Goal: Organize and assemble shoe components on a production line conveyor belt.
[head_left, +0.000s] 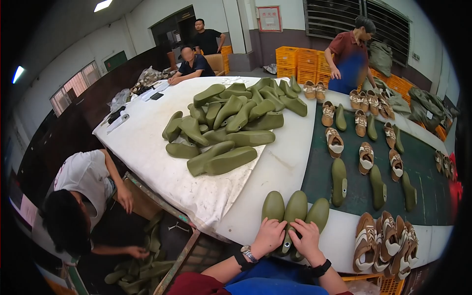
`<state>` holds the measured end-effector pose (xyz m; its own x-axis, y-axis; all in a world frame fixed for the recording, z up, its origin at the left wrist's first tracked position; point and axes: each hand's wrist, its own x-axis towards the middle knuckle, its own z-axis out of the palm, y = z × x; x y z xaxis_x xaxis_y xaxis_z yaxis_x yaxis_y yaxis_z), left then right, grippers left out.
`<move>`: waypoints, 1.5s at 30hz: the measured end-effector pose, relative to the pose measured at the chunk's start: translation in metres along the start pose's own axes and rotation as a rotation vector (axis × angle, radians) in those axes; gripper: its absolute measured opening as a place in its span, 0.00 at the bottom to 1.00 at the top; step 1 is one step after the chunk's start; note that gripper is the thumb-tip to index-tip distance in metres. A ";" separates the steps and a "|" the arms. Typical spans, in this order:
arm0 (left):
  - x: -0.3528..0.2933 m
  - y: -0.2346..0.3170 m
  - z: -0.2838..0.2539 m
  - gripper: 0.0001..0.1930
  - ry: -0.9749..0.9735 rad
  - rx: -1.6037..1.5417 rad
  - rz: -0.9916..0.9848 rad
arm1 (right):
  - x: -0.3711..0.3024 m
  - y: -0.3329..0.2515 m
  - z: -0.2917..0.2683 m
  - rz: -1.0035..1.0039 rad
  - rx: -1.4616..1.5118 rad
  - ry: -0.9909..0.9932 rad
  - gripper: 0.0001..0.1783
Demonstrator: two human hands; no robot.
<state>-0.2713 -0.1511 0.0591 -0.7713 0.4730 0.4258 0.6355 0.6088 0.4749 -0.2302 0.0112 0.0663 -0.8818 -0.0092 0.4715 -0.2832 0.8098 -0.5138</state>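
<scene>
Shoe-last pile [241, 118] blocks ahead-left; white tabletop [285, 164] passable.

Lasts [296, 206] partly hidden under hands [269, 236]

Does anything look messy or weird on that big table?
The pile of smooth olive-green foot-shaped forms looks jumbled: they lie over each other, pointing different ways. The three matching forms under the left hand and right hand line up side by side. Nothing looks spilled or broken.

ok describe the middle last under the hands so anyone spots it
On the white table, near edge, the left hand and right hand rest on three green lasts side by side. The middle last alone is flanked on both sides.
</scene>
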 end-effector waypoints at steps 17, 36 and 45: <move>0.002 0.010 -0.004 0.13 0.066 0.091 0.022 | 0.000 0.002 0.001 0.014 0.030 0.031 0.13; -0.002 0.029 -0.013 0.27 -0.012 0.251 -0.003 | -0.003 0.004 0.000 0.056 0.062 0.050 0.09; -0.001 0.027 -0.010 0.29 -0.021 0.193 0.031 | -0.006 0.005 -0.003 0.072 0.043 0.086 0.09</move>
<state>-0.2533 -0.1417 0.0790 -0.7530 0.5055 0.4212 0.6424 0.7033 0.3044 -0.2250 0.0167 0.0626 -0.8656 0.0998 0.4906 -0.2377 0.7806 -0.5781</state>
